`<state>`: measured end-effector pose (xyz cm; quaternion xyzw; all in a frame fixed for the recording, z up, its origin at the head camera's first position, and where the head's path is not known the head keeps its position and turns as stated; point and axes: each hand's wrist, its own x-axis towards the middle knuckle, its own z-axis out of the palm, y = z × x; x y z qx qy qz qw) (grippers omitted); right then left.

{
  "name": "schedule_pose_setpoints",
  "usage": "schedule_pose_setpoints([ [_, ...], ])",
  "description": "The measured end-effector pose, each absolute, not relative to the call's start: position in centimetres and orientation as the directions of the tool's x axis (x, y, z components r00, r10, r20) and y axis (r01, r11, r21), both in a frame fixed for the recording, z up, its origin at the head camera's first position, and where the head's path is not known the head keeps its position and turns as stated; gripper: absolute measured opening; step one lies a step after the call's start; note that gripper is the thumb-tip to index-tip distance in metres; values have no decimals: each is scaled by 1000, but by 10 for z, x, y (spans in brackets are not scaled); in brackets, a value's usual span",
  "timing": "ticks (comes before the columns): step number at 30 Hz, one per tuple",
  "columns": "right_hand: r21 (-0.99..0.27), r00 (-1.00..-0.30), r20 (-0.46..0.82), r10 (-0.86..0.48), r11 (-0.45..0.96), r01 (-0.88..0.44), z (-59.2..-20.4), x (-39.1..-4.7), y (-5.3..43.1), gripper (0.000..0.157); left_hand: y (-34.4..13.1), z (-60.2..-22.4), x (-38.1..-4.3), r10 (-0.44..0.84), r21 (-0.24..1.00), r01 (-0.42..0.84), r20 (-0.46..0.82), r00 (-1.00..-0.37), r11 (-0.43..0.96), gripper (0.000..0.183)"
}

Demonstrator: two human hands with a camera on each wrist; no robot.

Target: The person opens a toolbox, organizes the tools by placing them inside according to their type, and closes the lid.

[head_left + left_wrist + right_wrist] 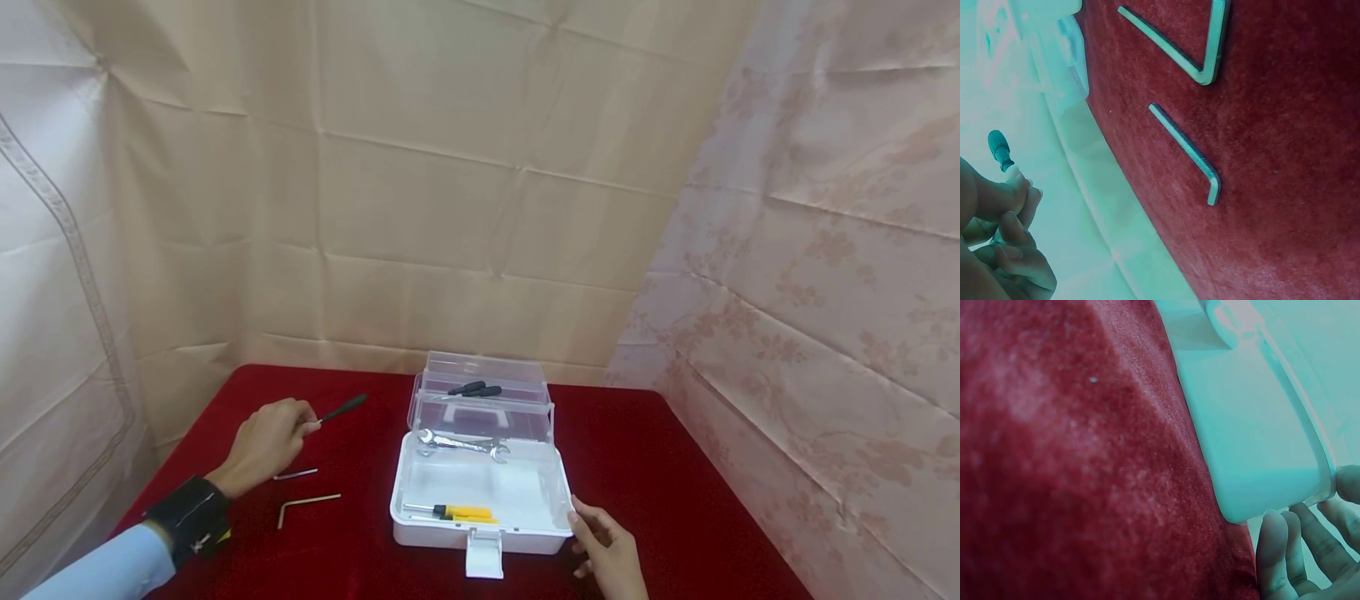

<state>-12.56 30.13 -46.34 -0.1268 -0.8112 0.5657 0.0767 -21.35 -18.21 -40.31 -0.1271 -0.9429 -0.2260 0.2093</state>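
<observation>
My left hand [272, 437] pinches the thin shaft of a screwdriver [345, 407], held above the left part of the table. Its dark handle points away to the right; in the left wrist view the screwdriver [999, 147] sticks up past the thumb. Two L-shaped hex keys lie on the cloth near that hand, a larger hex key [309, 500] and a smaller hex key [1182, 142]. At the right front corner of an open white toolbox [431, 534], my right hand [611, 554] grips the rim, thumb on top and fingers against the outer wall [1254, 450].
Yellow-handled screwdrivers [467, 512] lie along the toolbox's front inside, with wrenches [461, 444] across its back. Two dark-handled screwdrivers [480, 391] rest in the clear raised tray behind. A latch [484, 557] hangs down in front. Red cloth [660, 492] covers the table; curtains [420, 208] surround it.
</observation>
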Motion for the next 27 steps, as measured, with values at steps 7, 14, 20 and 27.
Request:
schedule_pose_setpoints([
  [7,-939,-957,-6,289,328,105,-464,-125,301,63,-180,-400,-217,151,374,361,487,-860,854,6],
  [14,-939,-957,-16,290,324,114,-464,-126,302,64,-173,-400,-217,166,365,375,490,-856,852,6],
  [20,-941,-958,-15,287,321,111,-465,-126,302,64,-168,-400,-219,175,352,387,504,-846,852,6],
  [27,-940,-958,-8,286,325,105,-466,-126,302,65,-165,-399,-221,182,348,403,522,-833,846,6],
])
